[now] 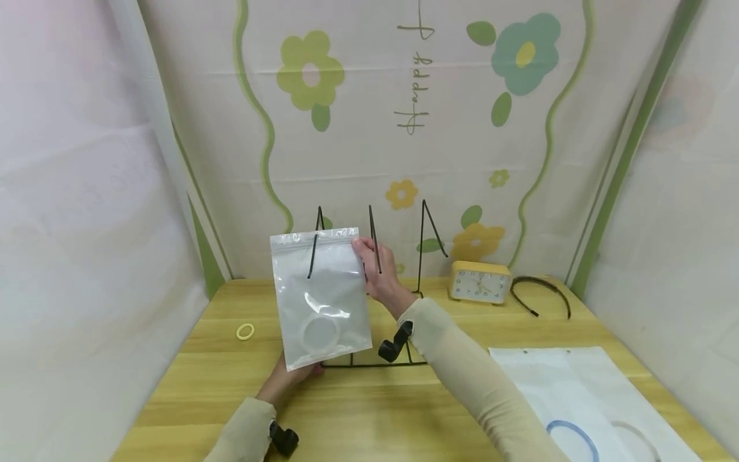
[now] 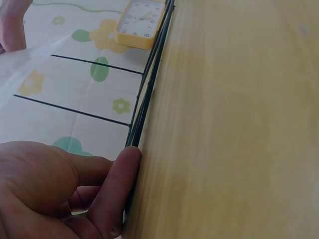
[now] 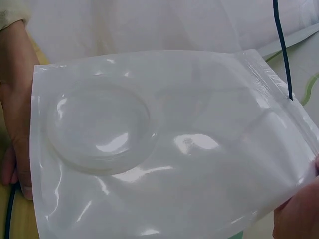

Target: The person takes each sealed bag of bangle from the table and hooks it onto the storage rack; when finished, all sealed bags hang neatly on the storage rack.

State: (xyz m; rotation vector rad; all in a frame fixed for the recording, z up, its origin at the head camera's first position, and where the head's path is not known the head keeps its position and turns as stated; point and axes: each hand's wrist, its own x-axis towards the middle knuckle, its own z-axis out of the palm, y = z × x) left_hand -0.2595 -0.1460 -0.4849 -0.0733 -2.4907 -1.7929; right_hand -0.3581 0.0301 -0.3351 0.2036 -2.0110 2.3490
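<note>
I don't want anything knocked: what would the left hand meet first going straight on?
Most likely the wire rack: the left hand pinches its lower edge. In the head view, the bag hides part of what lies beyond, leaving depth unclear.

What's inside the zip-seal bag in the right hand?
One round, pale item bulges near the bottom of the zip-seal bag. Cloudy plastic and glare veil it, so what it is, and anything hidden behind it, cannot be told.

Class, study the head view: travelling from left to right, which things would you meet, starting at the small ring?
Small ring, raised bag, right hand, clock, headband.
</note>
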